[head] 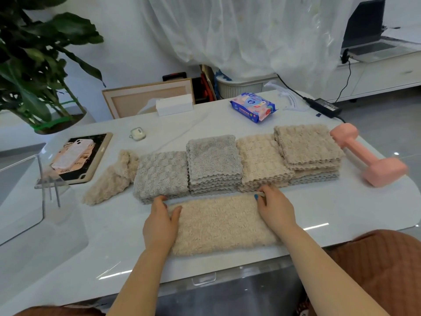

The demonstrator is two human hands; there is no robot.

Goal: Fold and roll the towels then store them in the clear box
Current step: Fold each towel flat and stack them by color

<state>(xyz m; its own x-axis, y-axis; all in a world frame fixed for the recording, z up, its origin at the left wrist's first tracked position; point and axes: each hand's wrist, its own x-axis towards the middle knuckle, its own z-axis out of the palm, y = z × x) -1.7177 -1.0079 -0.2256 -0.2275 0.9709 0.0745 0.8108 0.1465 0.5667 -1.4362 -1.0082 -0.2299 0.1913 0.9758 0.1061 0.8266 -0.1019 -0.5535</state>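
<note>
The beige towel [221,224] lies as a folded strip on the near middle of the counter [337,208], just at the 6 o'clock side of the towel stacks [214,163]. Its long axis runs from 9 to 3 o'clock. The left hand [160,221] rests flat on the 9 o'clock end with its fingers straight. The right hand [276,209] seems to pinch the far corner at 3 o'clock. For a neat roll, square the edges first, then start from one short end and keep it tight.
</note>
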